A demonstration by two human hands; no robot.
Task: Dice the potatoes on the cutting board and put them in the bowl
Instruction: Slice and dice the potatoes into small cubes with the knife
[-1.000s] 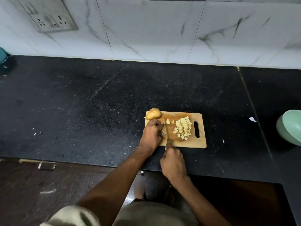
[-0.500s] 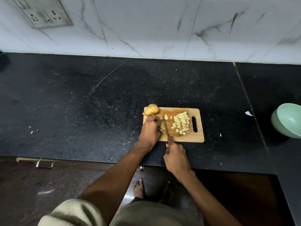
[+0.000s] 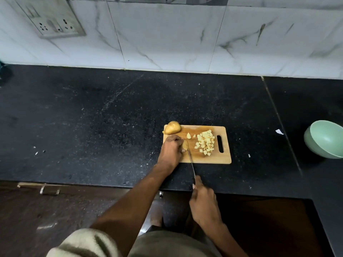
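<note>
A wooden cutting board [image 3: 219,160] lies on the black counter. My left hand [image 3: 171,151] grips a potato piece [image 3: 185,145] on the board's left part. My right hand [image 3: 203,203] holds a knife [image 3: 191,162] by its handle; the blade runs up to the held piece. A pile of diced potato [image 3: 205,142] sits on the board's right half, with a loose chunk [image 3: 188,135] beside it. A whole unpeeled potato [image 3: 172,127] rests at the board's far left corner. The pale green bowl [image 3: 326,139] stands at the right edge of the counter.
A white marble-tile wall with a socket plate [image 3: 53,21] backs the black counter [image 3: 92,117]. Small scraps [image 3: 279,132] lie on the counter between board and bowl. A drawer handle [image 3: 46,188] shows below the counter's front edge.
My right hand has drawn back toward me off the board, pulling the knife with it. My left hand stays on the potato piece.
</note>
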